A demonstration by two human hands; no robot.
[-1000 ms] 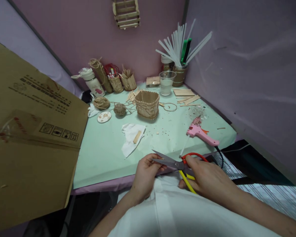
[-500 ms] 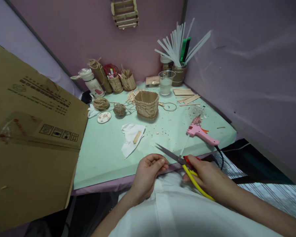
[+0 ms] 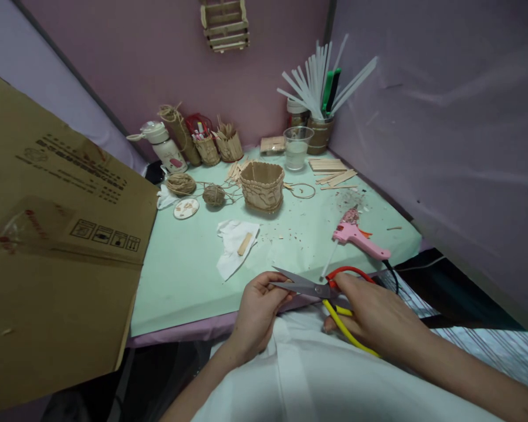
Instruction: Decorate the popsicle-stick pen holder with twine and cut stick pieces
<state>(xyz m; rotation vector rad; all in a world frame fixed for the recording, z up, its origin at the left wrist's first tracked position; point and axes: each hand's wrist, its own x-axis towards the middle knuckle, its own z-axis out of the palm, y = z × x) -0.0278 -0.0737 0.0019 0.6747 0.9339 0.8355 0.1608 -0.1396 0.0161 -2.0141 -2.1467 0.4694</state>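
My right hand (image 3: 374,308) grips a pair of scissors (image 3: 305,286) with one red and one yellow handle; the blades are spread and point left. Their tips reach the fingers of my left hand (image 3: 261,308), which is pinched closed at the table's front edge. Whatever sits between those fingertips is too small or hidden to make out. Beyond my hands lies a white tissue (image 3: 229,258) with a short wooden piece (image 3: 245,244) on it. A pink glue gun (image 3: 361,239) rests to the right, a glue stick poking from its back.
A carved-looking basket (image 3: 263,190) stands mid-table, beside twine balls (image 3: 213,195) and a round white disc (image 3: 186,208). Behind are a cup of liquid (image 3: 296,153), a bottle (image 3: 165,149), stick holders (image 3: 229,145) and wooden sticks (image 3: 328,165). A large cardboard box (image 3: 61,234) borders the left side.
The scissor blades have spread apart and moved onto my left fingertips. The red handle has swung up and away from the yellow one. My left hand has barely shifted.
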